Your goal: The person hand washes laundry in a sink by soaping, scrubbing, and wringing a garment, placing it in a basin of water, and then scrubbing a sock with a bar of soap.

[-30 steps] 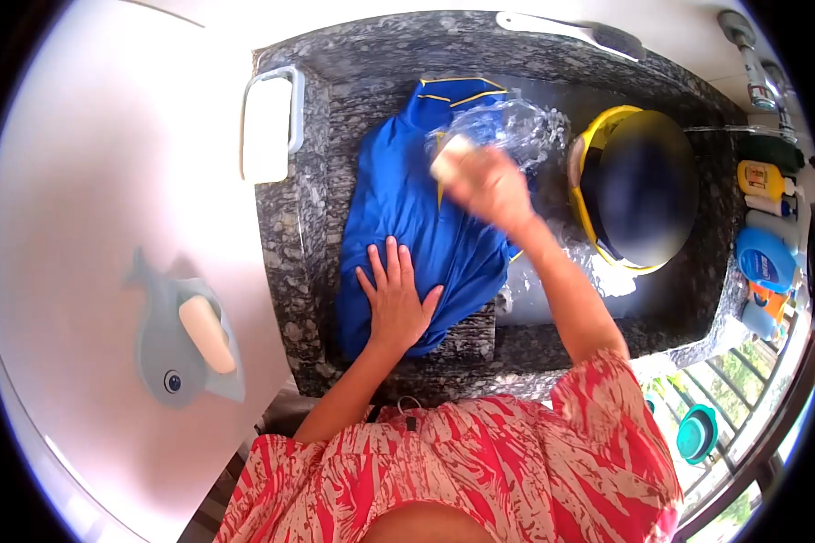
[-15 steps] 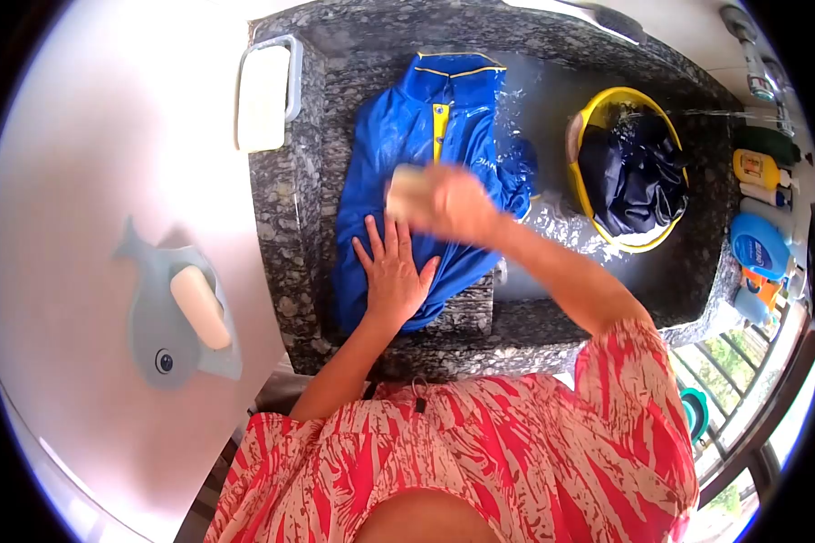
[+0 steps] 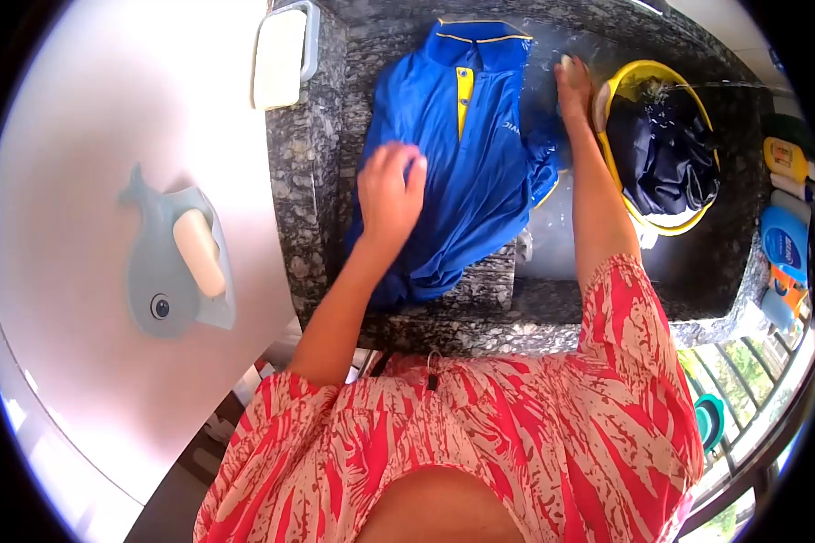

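Note:
A wet blue shirt [image 3: 453, 163] with a yellow button placket and yellow collar trim lies spread on the ribbed stone washing slab [image 3: 489, 288]. My left hand [image 3: 391, 195] is over its left side, fingers loosely bent and nothing visible in them. I cannot tell whether it touches the cloth. My right hand [image 3: 574, 90] is down in the sink [image 3: 552, 244], between the shirt and a yellow-rimmed basin [image 3: 614, 172]. Its fingers are bent, with a pale spot at their tips; what they hold, if anything, is unclear. Dark wet cloth [image 3: 666, 163] fills the basin.
A thin stream of water runs into the basin. Left of the sink, a pale bar [image 3: 279, 61] rests in a tray, and a whale-shaped dish [image 3: 158, 262] holds a cream soap bar [image 3: 199, 253]. Several bottles, one blue [image 3: 784, 240], line the right ledge.
My right hand has left the shirt with the pale block it was rubbing there and moved right into the sink. My left hand has lifted from lying flat, its fingers now bent.

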Tool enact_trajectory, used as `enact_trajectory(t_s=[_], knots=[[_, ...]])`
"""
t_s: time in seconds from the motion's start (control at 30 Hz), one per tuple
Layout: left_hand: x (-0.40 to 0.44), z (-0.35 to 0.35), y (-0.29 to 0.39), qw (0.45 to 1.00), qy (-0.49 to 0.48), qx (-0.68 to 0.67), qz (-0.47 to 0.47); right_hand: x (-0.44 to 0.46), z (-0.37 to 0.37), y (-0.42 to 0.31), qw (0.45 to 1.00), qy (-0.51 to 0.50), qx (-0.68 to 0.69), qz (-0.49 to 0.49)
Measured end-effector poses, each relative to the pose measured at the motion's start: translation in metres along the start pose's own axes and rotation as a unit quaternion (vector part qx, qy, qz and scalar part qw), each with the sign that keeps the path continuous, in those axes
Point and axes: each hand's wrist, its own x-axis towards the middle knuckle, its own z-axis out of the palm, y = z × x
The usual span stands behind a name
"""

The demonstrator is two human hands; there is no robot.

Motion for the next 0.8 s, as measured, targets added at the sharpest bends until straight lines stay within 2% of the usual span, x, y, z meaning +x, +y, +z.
enact_trajectory(t_s=[0.07, 0.1, 0.13, 0.17, 0.2, 0.27, 0.33, 0.37, 0.4, 0.47, 0.57, 0.6, 0.63, 0.67, 0.7, 0.77, 0.8], knots=[[0.036, 0.017, -0.011, 0.992, 0.064, 0.099, 0.034, -0.006, 0.001, -0.003, 0.986, -0.094, -0.019, 0.134], [0.057, 0.029, -0.017, 0.989, 0.078, 0.123, 0.025, -0.013, -0.022, -0.058, 0.939, -0.153, 0.164, 0.262], [0.078, 0.043, -0.023, 0.988, 0.083, 0.129, 0.023, -0.022, -0.046, -0.107, 0.839, -0.203, 0.337, 0.376], [0.099, 0.054, -0.015, 0.982, 0.039, 0.18, -0.035, -0.025, -0.064, -0.131, 0.831, -0.297, 0.329, 0.335], [0.119, 0.072, -0.021, 0.979, 0.023, 0.199, -0.041, -0.028, -0.079, -0.149, 0.815, -0.389, 0.315, 0.29], [0.142, 0.098, -0.006, 0.973, -0.051, 0.21, -0.08, -0.042, -0.099, -0.176, 0.833, -0.479, 0.23, 0.152], [0.143, 0.114, 0.014, 0.962, -0.135, 0.217, -0.091, -0.052, -0.127, -0.191, 0.861, -0.489, 0.104, 0.098], [0.136, 0.116, 0.026, 0.968, -0.091, 0.221, -0.07, -0.056, -0.141, -0.193, 0.85, -0.503, 0.084, 0.133], [0.132, 0.118, 0.032, 0.967, -0.123, 0.202, -0.096, -0.067, -0.152, -0.184, 0.866, -0.486, 0.064, 0.097], [0.13, 0.118, 0.041, 0.956, -0.184, 0.173, -0.15, -0.084, -0.176, -0.177, 0.875, -0.468, 0.033, 0.122], [0.13, 0.1, 0.053, 0.936, -0.239, 0.229, -0.123, -0.111, -0.209, -0.18, 0.864, -0.477, 0.0, 0.164], [0.137, 0.098, 0.047, 0.917, -0.292, 0.232, -0.14, -0.121, -0.215, -0.183, 0.855, -0.483, 0.02, 0.187], [0.137, 0.084, 0.039, 0.922, -0.347, 0.063, -0.159, -0.13, -0.22, -0.184, 0.846, -0.489, 0.038, 0.208], [0.138, 0.067, 0.027, 0.898, -0.392, -0.107, -0.172, -0.136, -0.226, -0.186, 0.837, -0.494, 0.057, 0.227], [0.146, 0.059, -0.008, 0.872, -0.402, -0.22, -0.171, -0.14, -0.227, -0.19, 0.81, -0.52, 0.045, 0.269], [0.135, 0.022, 0.013, 0.822, -0.367, -0.414, -0.134, -0.147, -0.23, -0.195, 0.797, -0.532, 0.078, 0.275], [0.127, -0.011, 0.054, 0.808, -0.337, -0.454, -0.163, -0.151, -0.229, -0.196, 0.79, -0.539, 0.094, 0.278]])
